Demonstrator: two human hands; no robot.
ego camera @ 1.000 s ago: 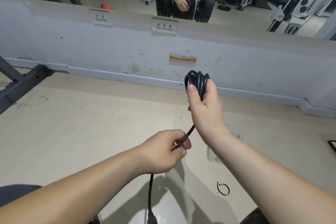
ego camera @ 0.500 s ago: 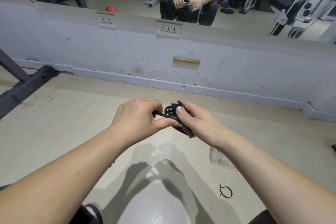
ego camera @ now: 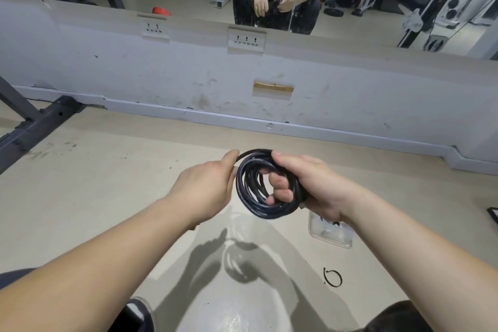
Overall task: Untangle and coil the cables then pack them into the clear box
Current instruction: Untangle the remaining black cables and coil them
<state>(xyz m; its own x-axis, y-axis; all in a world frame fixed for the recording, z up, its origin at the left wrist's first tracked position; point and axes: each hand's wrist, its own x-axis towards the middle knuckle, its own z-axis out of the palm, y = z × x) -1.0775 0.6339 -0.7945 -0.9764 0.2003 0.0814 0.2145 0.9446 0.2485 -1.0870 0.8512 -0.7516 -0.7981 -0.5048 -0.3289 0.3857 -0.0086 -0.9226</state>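
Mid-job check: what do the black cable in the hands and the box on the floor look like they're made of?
Black cable: likely rubber or PVC sheathing, smooth with a slight sheen; faint highlights run along its bent loops. Clear box: probably rigid transparent plastic, glossy; the floor shows through it and its edges catch light.

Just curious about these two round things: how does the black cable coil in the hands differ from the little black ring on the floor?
The black cable coil is far larger than the thin black ring. The coil has many turns; the ring is one loop with a gap. The coil is gripped by the right hand, its end pinched by the left hand; the ring lies on the floor. Both are black and round.
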